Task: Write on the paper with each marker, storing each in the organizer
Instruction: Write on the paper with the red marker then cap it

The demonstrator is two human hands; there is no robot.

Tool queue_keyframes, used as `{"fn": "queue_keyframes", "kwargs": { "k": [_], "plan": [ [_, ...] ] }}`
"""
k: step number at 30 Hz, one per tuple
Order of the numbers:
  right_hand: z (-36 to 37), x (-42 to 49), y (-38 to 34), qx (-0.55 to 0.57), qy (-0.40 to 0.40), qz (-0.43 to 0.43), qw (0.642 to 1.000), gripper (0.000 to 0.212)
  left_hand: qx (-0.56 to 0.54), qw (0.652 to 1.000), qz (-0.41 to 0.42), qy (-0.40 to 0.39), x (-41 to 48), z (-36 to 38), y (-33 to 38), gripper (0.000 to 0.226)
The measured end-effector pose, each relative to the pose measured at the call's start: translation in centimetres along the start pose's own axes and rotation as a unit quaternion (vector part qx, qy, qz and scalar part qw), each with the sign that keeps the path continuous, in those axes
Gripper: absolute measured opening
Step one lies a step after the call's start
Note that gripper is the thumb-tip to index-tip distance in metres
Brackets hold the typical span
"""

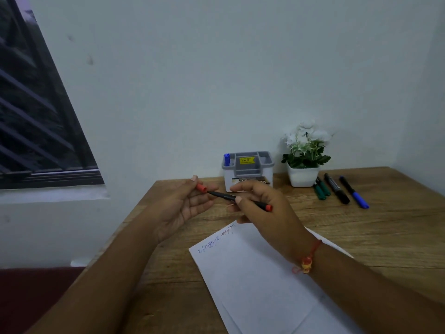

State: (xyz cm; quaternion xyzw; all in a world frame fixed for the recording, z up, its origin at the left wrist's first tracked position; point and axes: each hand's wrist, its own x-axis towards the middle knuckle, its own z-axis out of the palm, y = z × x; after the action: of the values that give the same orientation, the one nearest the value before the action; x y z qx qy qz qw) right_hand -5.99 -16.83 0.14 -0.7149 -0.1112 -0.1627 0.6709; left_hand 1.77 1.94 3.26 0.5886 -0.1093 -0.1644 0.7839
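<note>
My right hand (pixel 262 208) grips a black marker with a red end (pixel 226 196), held level above the table, tip pointing left. My left hand (pixel 185 206) pinches its red cap (pixel 201 188) right at the tip; the cap is off the marker. Below lies the white paper (pixel 260 285) with short blue and red scribbles near its top edge. The grey-and-white organizer (pixel 248 169) stands against the wall, a blue marker (pixel 226 160) upright in its left slot. On the table to the right lie two green markers (pixel 321 189), a black marker (pixel 336 188) and a blue marker (pixel 354 192).
A white pot of white flowers (pixel 304 155) stands right of the organizer, close to the loose markers. The wooden table (pixel 385 232) meets the wall at the back; its left edge runs diagonally toward me. A barred window (pixel 36 116) is at the left.
</note>
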Motion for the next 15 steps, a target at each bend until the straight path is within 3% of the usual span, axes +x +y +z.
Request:
{"fn": "queue_keyframes", "kwargs": {
  "k": [15],
  "plan": [
    [-0.04, -0.06, 0.16, -0.036, 0.001, -0.028, 0.999, 0.018, -0.021, 1.0, 0.003, -0.009, -0.51, 1.03, -0.04, 0.041]
  ]
}}
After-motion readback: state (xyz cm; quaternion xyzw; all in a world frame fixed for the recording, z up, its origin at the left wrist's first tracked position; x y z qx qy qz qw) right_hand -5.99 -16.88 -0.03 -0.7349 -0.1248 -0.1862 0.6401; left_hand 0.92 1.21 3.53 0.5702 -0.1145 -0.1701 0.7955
